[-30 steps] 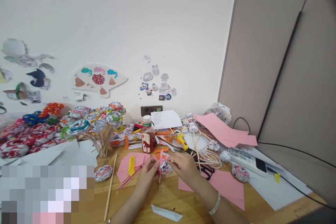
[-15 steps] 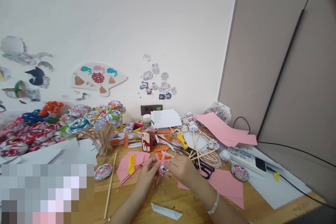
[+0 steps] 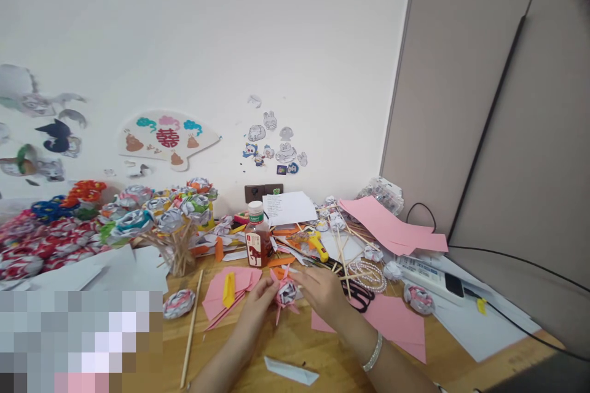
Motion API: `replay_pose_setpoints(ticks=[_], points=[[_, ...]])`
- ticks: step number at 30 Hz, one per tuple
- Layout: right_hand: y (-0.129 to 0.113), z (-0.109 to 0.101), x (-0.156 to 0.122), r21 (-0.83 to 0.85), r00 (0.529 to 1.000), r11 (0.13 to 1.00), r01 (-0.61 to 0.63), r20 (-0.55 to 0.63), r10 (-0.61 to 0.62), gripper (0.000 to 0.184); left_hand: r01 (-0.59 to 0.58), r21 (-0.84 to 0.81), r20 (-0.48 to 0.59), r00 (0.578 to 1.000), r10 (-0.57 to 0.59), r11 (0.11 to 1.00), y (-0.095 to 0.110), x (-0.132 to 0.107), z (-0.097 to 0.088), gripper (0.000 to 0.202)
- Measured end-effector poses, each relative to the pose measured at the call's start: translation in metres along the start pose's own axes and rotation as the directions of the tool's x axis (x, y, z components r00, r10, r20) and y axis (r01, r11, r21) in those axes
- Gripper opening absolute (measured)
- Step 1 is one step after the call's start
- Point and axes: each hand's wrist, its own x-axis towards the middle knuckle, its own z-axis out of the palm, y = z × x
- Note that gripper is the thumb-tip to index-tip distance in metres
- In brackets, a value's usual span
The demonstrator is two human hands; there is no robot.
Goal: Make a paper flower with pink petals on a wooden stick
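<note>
A paper flower point(image 3: 286, 293) with a white crumpled centre and pointed pink petals is at the middle of the desk, between my hands. My left hand point(image 3: 259, 299) pinches its left side with thumb and finger. Just right of the flower is my right hand point(image 3: 320, 293), its fingers stretched out and the fingertips close to the petals; whether they touch cannot be made out. A folded yellow paper strip point(image 3: 229, 290) lies on pink paper sheets point(image 3: 214, 301) left of my left hand. Near my forearms rests a folded white paper strip point(image 3: 291, 371).
A drink bottle point(image 3: 258, 239) stands behind the flower. Further right lie a yellow glue gun point(image 3: 318, 245), black scissors point(image 3: 362, 298), wooden sticks point(image 3: 342, 252) and a power strip point(image 3: 431, 276). Paper roses point(image 3: 175, 218) on sticks stand back left; a wooden stick point(image 3: 191, 331) lies at left.
My right hand's fingers have drawn off the flower and straightened, so more of its white centre shows. My left hand keeps its pinch. The view has shifted slightly.
</note>
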Motion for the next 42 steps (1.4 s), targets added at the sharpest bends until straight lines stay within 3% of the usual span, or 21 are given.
replay_pose_setpoints(ticks=[3,7,14,26,37,42], points=[[0.004,0.000,-0.002,0.050,0.995,0.995,-0.088,-0.032,0.090,0.029,0.048,-0.095,0.011,0.999,-0.048,0.994,0.003,0.000,-0.001,0.034],[0.006,0.004,-0.004,0.093,0.998,0.994,-0.053,0.041,0.050,0.025,0.070,-0.172,0.004,0.998,-0.070,0.983,0.005,0.001,-0.002,0.034],[0.002,0.005,0.000,0.186,0.993,0.982,-0.020,0.118,-0.002,0.020,0.004,-0.071,-0.022,1.000,-0.005,0.997,0.005,0.001,-0.004,0.034],[0.006,0.006,-0.001,0.125,0.974,0.992,-0.015,0.226,-0.014,0.014,0.026,-0.010,-0.020,0.999,-0.027,1.000,0.000,0.003,-0.008,0.031],[0.005,0.009,-0.001,0.135,0.965,0.987,-0.084,0.259,0.047,0.015,0.035,-0.007,-0.003,0.999,-0.035,0.999,-0.003,0.006,-0.011,0.031],[0.003,0.010,0.000,0.137,0.975,0.986,-0.091,0.215,0.060,0.019,0.050,-0.021,-0.007,0.999,-0.050,0.999,-0.003,0.005,-0.010,0.032]])
